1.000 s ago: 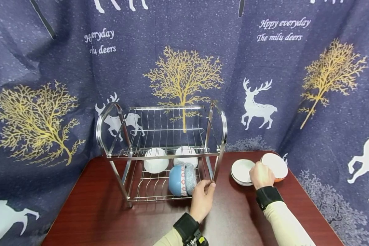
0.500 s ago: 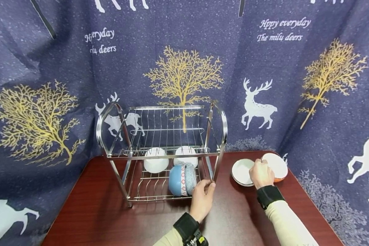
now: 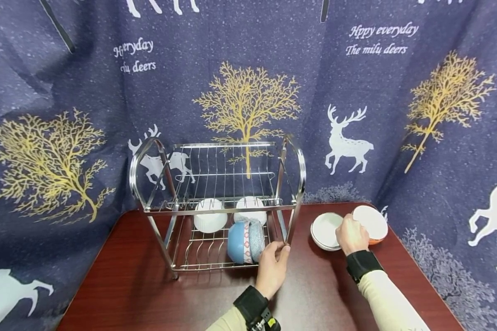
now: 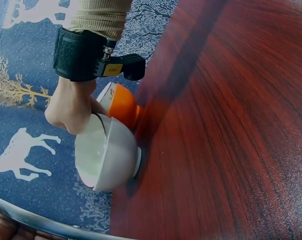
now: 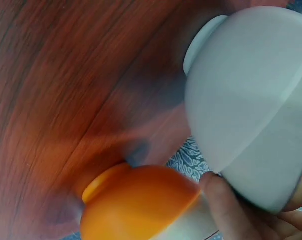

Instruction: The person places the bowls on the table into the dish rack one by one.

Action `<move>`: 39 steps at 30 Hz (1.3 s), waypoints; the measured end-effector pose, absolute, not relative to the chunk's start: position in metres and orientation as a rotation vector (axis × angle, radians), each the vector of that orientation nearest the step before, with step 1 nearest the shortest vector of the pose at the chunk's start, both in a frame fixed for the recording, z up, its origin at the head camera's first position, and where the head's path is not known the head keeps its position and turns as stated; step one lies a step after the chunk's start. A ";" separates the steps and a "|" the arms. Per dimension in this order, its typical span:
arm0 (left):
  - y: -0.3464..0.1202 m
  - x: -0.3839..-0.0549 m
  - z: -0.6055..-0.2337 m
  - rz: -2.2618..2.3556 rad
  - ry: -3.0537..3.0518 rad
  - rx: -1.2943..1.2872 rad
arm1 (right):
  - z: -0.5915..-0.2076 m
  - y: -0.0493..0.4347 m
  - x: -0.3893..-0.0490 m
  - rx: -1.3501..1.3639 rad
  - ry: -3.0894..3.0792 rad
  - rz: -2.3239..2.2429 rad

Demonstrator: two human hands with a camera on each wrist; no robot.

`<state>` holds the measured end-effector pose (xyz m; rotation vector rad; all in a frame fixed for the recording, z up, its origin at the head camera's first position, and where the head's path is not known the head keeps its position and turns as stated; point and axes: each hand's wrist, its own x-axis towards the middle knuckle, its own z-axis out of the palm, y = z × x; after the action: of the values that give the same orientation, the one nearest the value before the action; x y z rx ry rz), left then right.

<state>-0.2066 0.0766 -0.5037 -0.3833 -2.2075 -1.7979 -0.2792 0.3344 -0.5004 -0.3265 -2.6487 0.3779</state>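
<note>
My left hand (image 3: pixel 272 266) grips the front right post of the metal dish rack (image 3: pixel 221 213). Only its fingertips and part of a rack bar show in the left wrist view's lower left corner. My right hand (image 3: pixel 352 234) pinches the rim of a white bowl (image 4: pixel 113 155), which appears nested in another, on the table's right side. In the right wrist view, its fingers (image 5: pixel 223 205) curl at the rim of the white bowl (image 5: pixel 246 95). Close by on the right is an orange bowl (image 5: pixel 136 200) with a white inside.
On the rack's lower tier sit two white bowls (image 3: pixel 210 220) at the back. A blue bowl (image 3: pixel 237 243) stands on its side there, against a grey patterned bowl (image 3: pixel 256 241). The red-brown table (image 3: pixel 149 299) ends at a deer-print curtain (image 3: pixel 248 92).
The upper white bowl under my right hand has shifted slightly within the stack. My right hand has barely moved, and my left hand stays on the rack post.
</note>
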 end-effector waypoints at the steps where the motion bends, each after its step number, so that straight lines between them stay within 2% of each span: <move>1: 0.077 -0.206 -0.504 -1.799 -2.208 -0.385 | -0.500 0.335 -0.279 -0.321 -2.649 0.376; 18: 0.076 -0.207 -0.501 -1.814 -2.216 -0.386 | -0.486 0.334 -0.271 -0.206 -2.462 0.398; 39: 0.074 -0.204 -0.500 -1.821 -2.199 -0.422 | -0.471 0.300 -0.218 0.040 -2.442 0.585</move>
<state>-0.2036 0.0736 -0.5004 -0.4222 -2.1993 -1.8211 -0.2175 0.2998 -0.4714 0.0398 -2.4420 0.5846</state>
